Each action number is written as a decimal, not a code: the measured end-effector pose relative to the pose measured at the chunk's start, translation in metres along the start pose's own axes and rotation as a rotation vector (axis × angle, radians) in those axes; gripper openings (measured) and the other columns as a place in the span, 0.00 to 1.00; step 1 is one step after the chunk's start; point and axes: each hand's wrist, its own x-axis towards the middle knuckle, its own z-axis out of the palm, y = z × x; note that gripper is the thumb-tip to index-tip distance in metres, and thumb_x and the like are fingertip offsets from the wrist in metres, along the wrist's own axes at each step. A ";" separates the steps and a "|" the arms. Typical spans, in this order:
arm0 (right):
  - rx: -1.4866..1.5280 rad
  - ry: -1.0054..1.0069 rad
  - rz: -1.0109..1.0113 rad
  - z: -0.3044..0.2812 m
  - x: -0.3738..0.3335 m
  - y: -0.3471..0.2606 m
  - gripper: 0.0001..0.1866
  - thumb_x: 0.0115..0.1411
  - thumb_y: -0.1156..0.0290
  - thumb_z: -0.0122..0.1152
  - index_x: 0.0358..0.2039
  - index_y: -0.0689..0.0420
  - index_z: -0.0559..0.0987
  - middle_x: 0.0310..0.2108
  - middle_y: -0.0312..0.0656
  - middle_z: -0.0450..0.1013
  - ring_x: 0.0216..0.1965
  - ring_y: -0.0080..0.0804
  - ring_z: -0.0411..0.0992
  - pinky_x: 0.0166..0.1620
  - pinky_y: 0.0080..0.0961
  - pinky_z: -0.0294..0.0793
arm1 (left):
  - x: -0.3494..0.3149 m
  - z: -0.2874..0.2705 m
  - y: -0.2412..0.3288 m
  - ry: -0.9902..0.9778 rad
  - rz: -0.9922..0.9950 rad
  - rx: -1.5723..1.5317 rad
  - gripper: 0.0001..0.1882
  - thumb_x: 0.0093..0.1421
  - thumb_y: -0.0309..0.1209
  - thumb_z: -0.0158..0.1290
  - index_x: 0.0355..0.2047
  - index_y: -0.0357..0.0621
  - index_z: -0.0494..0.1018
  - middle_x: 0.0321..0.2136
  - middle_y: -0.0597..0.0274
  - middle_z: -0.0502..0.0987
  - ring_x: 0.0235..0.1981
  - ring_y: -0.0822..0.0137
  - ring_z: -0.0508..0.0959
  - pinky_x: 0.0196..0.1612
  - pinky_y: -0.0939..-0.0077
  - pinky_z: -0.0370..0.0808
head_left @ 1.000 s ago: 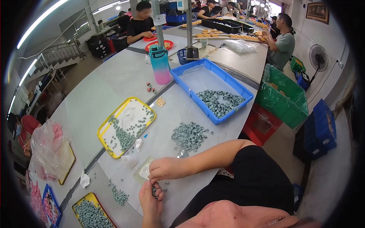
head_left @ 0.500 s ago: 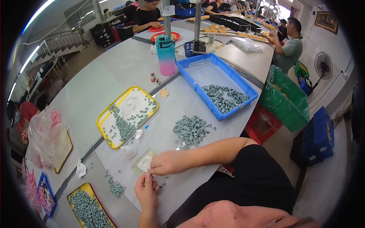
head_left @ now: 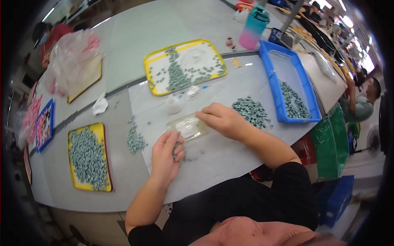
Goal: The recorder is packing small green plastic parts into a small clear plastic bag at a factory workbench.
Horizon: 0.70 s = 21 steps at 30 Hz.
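Observation:
My left hand (head_left: 166, 156) is closed, fingertips by the lower left corner of a flat, see-through yellowish pad (head_left: 201, 130) with a white patch in it. Small grey-green pieces (head_left: 189, 158) lie beside that hand; some show at its curled fingers, and I cannot tell whether they are held. At the pad's upper right, my right hand (head_left: 223, 121) is bent into a pinch; whatever its fingertips hold is too small to make out. A heap of similar glossy pieces (head_left: 251, 111) lies right of it. More sit in a yellow-rimmed tray (head_left: 200, 41) beyond the pad.
A blue bin (head_left: 274, 76) with more pieces stands at the right, by a teal-pink bottle (head_left: 251, 33). Leftward are a full yellow tray (head_left: 107, 166), a loose pile (head_left: 134, 141), crumpled tissue (head_left: 99, 105) and a plastic bag (head_left: 69, 61). A co-worker (head_left: 363, 98) is at the right.
The view has swung round, shifting the whole table in it. My hands, close together before, are now apart: the right at the pad's far corner, the left at its near left corner.

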 end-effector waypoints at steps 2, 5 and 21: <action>-0.022 -0.012 0.001 0.007 0.003 -0.002 0.18 0.43 0.82 0.57 0.38 0.63 0.75 0.30 0.42 0.71 0.30 0.36 0.69 0.31 0.26 0.71 | -0.002 -0.004 0.001 -0.012 -0.006 -0.024 0.08 0.60 0.25 0.45 0.39 0.36 0.67 0.26 0.64 0.67 0.20 0.78 0.60 0.19 0.87 0.57; -0.031 -0.076 -0.026 0.006 0.006 -0.005 0.18 0.43 0.81 0.57 0.39 0.63 0.74 0.30 0.42 0.71 0.30 0.35 0.69 0.31 0.26 0.71 | -0.003 -0.002 0.003 -0.012 -0.007 -0.060 0.08 0.60 0.26 0.44 0.38 0.35 0.68 0.26 0.65 0.67 0.20 0.78 0.60 0.20 0.86 0.57; -0.197 -0.164 -0.202 0.013 0.012 -0.016 0.21 0.40 0.77 0.55 0.39 0.68 0.73 0.31 0.43 0.68 0.30 0.34 0.69 0.30 0.26 0.71 | -0.003 -0.003 0.003 -0.026 0.011 -0.018 0.11 0.59 0.25 0.45 0.41 0.33 0.68 0.28 0.63 0.68 0.19 0.80 0.59 0.19 0.86 0.57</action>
